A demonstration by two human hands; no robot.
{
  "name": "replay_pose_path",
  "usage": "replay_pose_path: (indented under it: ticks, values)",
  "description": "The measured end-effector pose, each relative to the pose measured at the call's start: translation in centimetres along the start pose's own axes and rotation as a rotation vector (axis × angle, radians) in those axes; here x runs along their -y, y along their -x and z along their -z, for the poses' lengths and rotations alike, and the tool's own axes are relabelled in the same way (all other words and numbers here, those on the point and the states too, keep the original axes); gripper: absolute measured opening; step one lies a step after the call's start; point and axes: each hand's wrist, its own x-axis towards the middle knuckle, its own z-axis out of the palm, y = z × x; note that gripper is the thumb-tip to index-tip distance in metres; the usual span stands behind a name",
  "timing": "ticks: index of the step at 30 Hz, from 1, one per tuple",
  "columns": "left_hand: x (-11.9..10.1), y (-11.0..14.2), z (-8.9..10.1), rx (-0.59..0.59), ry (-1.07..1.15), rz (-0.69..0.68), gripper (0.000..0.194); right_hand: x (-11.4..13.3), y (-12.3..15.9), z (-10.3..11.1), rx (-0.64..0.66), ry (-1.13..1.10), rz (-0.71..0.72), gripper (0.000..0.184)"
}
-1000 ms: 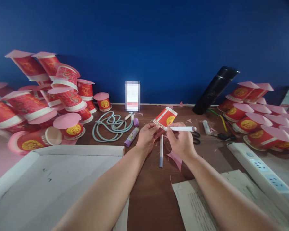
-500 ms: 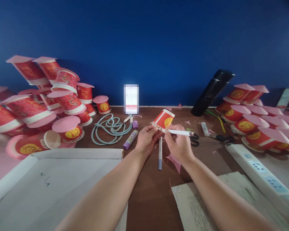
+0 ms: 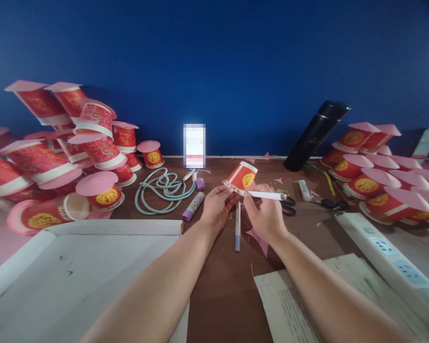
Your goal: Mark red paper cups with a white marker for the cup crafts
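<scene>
A red paper cup with a yellow round emblem is held tilted over the table, its white end pointing up and away. My left hand is closed on the cup's lower left edge, fingertips and thumb pinching it. In my right hand is a white marker pen, lying sideways across the fingers, its far end pointing right; the thumb rests near the cup's lower edge. Below the hands a second marker with a grey-violet end lies on the table, next to a pink paper scrap.
Red cups with pink paper discs are piled on the left, more on the right. Around lie a coiled cable, a purple glue stick, scissors, a black bottle, a power strip, cardboard and a white box lid.
The cup has shifted very slightly left and tilted a little in my hands. Both hands keep their hold, and the view has moved slightly.
</scene>
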Motion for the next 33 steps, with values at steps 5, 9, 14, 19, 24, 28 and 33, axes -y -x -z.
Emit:
replay_pose_path:
  ticks: [5,9,14,19,24,28,33]
  values:
    - [0.01,0.05,-0.04,0.008,0.009,-0.003,0.004,0.09,0.06,-0.03,-0.014,0.017,0.004,0.012]
    - [-0.01,0.11,-0.11,-0.003,0.013,0.0,0.004,0.22,0.04,-0.1,-0.029,0.026,0.014,0.013]
    - [-0.04,0.16,-0.2,-0.003,0.013,-0.004,0.004,0.24,0.05,-0.14,-0.043,0.041,0.015,0.014]
    - [0.02,0.13,-0.14,-0.007,0.03,-0.016,0.007,-0.11,-0.08,-0.08,-0.061,0.036,-0.018,0.015]
    - [0.13,0.08,-0.05,-0.015,0.042,-0.028,0.008,-0.25,-0.22,0.03,-0.044,0.015,-0.014,0.015]
    - [0.09,0.13,-0.07,-0.002,0.038,-0.027,0.007,-0.18,-0.23,0.01,-0.056,0.008,-0.022,0.014]
    - [0.01,0.24,-0.06,0.015,0.03,-0.018,0.005,-0.37,-0.22,-0.08,-0.062,0.01,-0.048,0.015]
